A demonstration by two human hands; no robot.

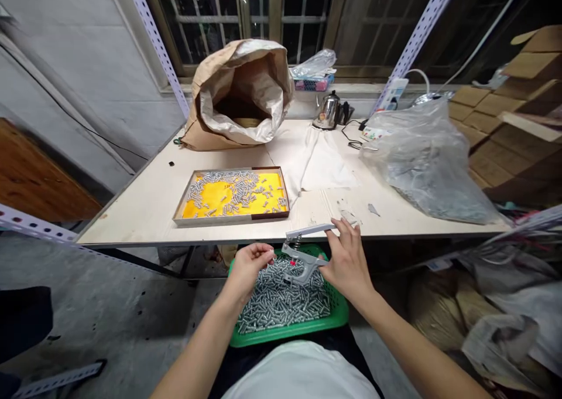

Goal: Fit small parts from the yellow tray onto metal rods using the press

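Observation:
My right hand (349,264) is wrapped round the handles of grey snap-fastener pliers (307,264), which have a coil spring and a small red part at the jaw. Just left of the jaws, my left hand (249,265) has its thumb and fingertips pinched together; whatever is between them is too small to make out. Both hands are above a green plastic basket (290,333) on my lap. It is filled with many small silvery metal pieces (285,308) that look like screws or springs.
On the table (140,211) lies a shallow tray (232,220) with a yellow bottom and scattered metal pieces. Behind it is an open paper sack (197,118). A metal kettle (327,112) stands near the window, a clear plastic bag (430,159) at right, beside stacked cardboard boxes (504,123).

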